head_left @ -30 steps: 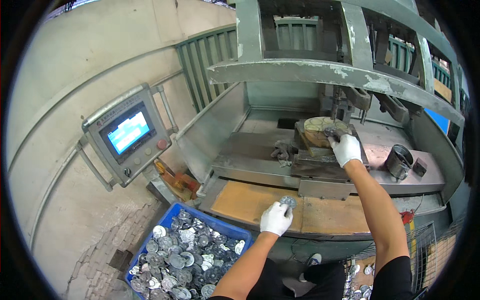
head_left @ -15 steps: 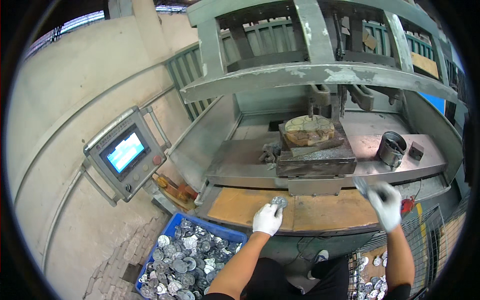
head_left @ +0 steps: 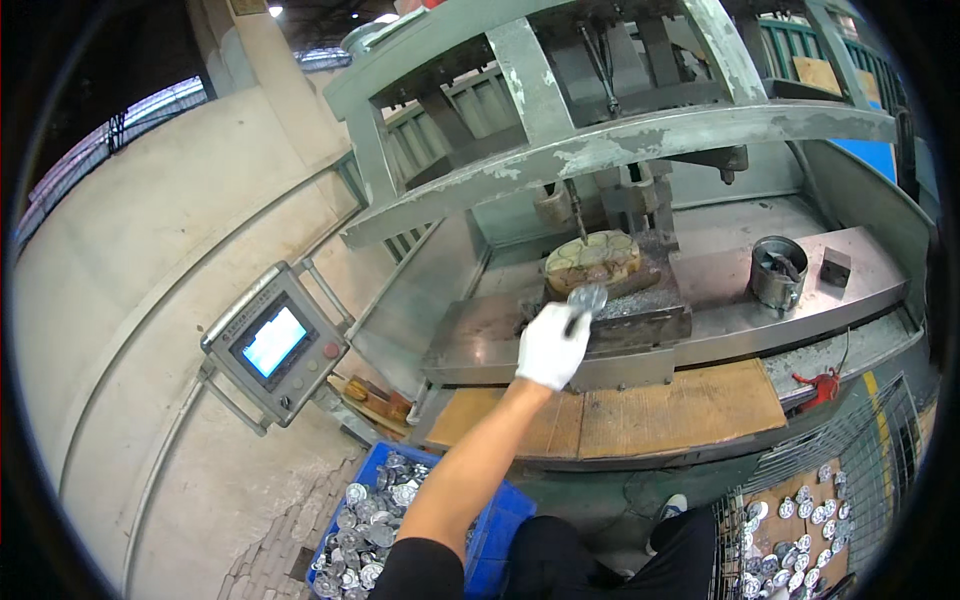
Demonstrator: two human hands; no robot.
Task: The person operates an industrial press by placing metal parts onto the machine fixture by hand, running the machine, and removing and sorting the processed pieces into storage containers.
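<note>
My left hand (head_left: 553,345), in a white glove, is closed on a round, shiny metal part (head_left: 588,298). It reaches forward and holds the part up just in front of the round, yellowish fixture block (head_left: 592,262) on the machine bed. Above that block hangs a thin vertical spindle (head_left: 577,212). Whether the part touches the block cannot be seen. My right hand does not show in the picture.
A blue crate (head_left: 512,512) of similar metal parts stands at lower left, a wire basket (head_left: 738,500) with more parts at lower right. A control panel (head_left: 275,343) is on the left. A metal cup (head_left: 778,280) and small dark block (head_left: 836,267) sit right of the fixture.
My left hand has moved forward and up from the wooden board toward the fixture block with the metal part. My right hand, earlier raised at right with a blurred part, has left the view.
</note>
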